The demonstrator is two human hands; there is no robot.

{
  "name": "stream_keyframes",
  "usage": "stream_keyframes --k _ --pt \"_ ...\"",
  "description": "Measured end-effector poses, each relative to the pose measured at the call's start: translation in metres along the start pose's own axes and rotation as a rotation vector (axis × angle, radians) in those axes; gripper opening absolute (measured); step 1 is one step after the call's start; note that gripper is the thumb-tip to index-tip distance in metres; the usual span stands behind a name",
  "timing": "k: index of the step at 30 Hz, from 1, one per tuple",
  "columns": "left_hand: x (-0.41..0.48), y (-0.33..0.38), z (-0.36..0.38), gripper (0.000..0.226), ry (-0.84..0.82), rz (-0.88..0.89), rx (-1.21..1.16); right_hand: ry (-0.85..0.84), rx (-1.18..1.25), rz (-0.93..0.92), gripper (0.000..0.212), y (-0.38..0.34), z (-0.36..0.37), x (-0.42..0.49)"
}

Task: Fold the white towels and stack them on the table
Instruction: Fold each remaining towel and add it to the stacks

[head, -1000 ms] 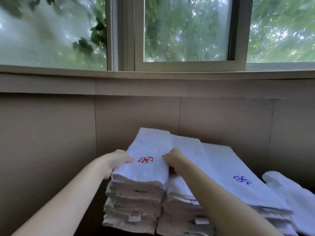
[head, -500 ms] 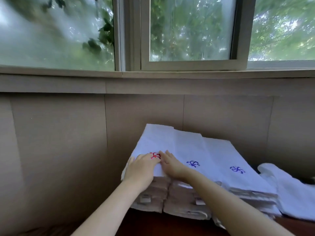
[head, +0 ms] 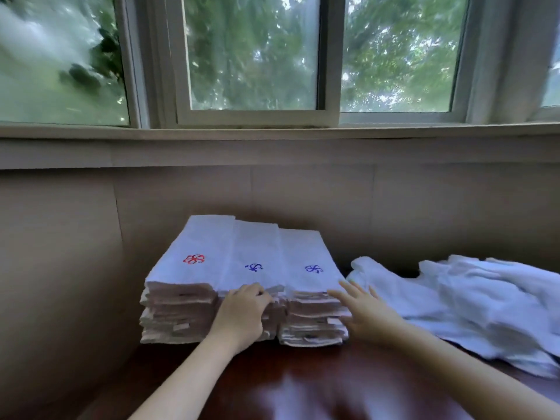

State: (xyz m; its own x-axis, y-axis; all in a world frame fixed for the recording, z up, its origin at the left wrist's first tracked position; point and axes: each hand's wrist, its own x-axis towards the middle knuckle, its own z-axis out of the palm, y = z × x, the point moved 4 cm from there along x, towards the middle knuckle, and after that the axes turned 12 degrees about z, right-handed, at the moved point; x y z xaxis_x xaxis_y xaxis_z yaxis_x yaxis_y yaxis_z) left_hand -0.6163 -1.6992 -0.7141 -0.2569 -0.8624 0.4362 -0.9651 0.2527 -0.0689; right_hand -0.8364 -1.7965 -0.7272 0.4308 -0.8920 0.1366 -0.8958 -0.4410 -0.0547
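Observation:
Three stacks of folded white towels stand side by side on the dark wooden table (head: pixel 318 386). The left stack (head: pixel 194 268) carries a red emblem on top; the middle stack (head: pixel 254 259) and the right stack (head: pixel 309 265) carry blue emblems. My left hand (head: pixel 242 313) rests against the front of the middle stack, fingers bent over its top edge. With fingers spread and straight, my right hand (head: pixel 360 310) lies against the right front corner of the right stack. A heap of unfolded white towels (head: pixel 472 304) sits to the right.
A beige panelled wall (head: pixel 60 253) rises directly behind and to the left of the stacks, with a window ledge (head: pixel 272 134) above. The table's polished front area lies below my forearms.
Both hands have slid off the top of the left stack and moved right and down to the fronts of the middle and right stacks. The camera has pulled back, showing more table.

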Motion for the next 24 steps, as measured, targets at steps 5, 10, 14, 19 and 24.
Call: stream_keyframes --k 5,10,14,19,24 --pt "0.059 0.084 0.048 0.042 -0.099 0.128 -0.057 0.124 -0.118 0.338 0.057 0.14 0.005 -0.024" --pt "0.126 0.164 0.107 0.043 -0.159 0.187 -0.083 0.173 -0.278 0.66 0.068 0.247 0.021 -0.04" --pt "0.173 0.215 0.161 0.06 -0.234 0.209 -0.202 0.33 -0.282 0.524 0.07 0.28 0.037 -0.039" --pt "0.209 0.276 0.204 0.046 -0.216 0.253 -0.377 0.473 -0.225 0.503 0.048 0.289 0.041 -0.035" --pt "0.209 0.313 0.216 0.03 -0.212 0.145 -0.422 0.286 -0.146 0.486 0.024 0.316 0.043 -0.047"
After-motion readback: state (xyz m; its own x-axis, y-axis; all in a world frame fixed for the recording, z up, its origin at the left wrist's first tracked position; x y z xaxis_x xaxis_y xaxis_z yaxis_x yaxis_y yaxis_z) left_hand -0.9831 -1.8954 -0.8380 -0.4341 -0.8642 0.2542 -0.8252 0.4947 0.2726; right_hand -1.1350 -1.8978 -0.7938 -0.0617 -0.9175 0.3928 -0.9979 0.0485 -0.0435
